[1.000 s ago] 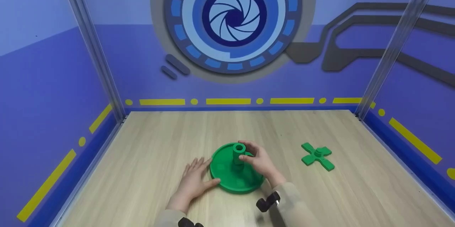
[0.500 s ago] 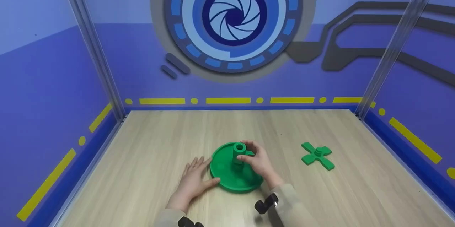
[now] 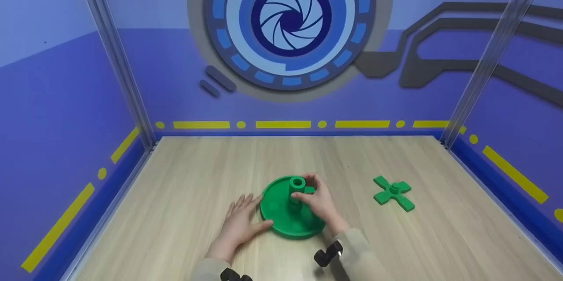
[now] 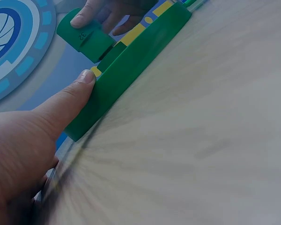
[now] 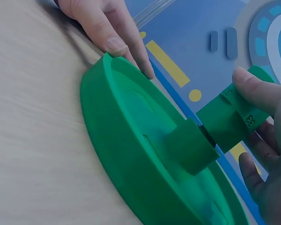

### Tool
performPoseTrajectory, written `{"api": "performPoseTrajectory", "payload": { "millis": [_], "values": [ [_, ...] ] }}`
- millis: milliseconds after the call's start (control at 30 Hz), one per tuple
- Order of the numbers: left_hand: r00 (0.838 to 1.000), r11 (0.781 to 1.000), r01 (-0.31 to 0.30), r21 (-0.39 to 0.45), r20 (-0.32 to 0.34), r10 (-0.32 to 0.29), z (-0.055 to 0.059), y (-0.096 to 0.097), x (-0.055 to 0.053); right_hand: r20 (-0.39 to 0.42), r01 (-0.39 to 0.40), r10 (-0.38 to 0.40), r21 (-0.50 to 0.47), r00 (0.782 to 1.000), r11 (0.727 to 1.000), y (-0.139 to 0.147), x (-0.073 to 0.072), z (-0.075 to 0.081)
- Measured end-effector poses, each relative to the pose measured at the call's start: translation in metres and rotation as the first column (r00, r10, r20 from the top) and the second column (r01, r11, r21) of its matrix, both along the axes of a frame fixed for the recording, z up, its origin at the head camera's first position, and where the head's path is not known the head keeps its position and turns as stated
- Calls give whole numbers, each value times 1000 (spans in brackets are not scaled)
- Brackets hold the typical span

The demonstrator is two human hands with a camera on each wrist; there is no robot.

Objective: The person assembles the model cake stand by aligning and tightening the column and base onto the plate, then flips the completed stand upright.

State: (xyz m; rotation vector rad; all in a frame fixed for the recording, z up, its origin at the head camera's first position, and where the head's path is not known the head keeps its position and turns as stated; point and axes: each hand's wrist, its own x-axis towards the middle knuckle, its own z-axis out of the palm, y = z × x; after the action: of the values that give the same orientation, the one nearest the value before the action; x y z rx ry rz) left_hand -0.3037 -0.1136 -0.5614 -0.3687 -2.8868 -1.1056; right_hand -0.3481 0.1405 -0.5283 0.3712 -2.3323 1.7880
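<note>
A round green dish with a raised rim lies on the wooden table, a short hollow post standing at its centre. My right hand pinches a green hollow cylinder between thumb and fingers, upright over that post. In the right wrist view the cylinder's lower end meets the post's top, with a dark gap showing at one side. Raised digits mark the cylinder's side. My left hand rests at the dish's left edge, fingers spread and fairly straight, thumb touching the rim.
A green cross-shaped piece with a round knob lies on the table to the right of the dish. Blue printed walls with metal corner posts enclose the table at the back and both sides.
My right hand has turned slightly, with a small twist of the cylinder on the post. The left hand and dish stay in place.
</note>
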Motion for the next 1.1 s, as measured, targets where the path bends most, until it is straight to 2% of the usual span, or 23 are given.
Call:
{"api": "performPoseTrajectory", "payload": {
  "millis": [167,300,433,633,1100],
  "values": [
    [1000,1000,2,-3,-2,-2,0,0,0,1,-94,94,19,996,995,7,0,3],
    [1000,1000,4,-3,1,-4,0,0,0,10,-204,204,4,979,979,14,-2,7],
    [1000,1000,3,0,3,-3,0,0,0,28,-262,261,17,965,965,18,-4,11],
    [1000,1000,-1,11,1,1,0,0,0,66,-266,262,55,963,962,19,-4,12],
    [1000,1000,-1,9,-5,1,0,0,0,51,-186,183,46,982,982,14,-1,9]
  ]
}}
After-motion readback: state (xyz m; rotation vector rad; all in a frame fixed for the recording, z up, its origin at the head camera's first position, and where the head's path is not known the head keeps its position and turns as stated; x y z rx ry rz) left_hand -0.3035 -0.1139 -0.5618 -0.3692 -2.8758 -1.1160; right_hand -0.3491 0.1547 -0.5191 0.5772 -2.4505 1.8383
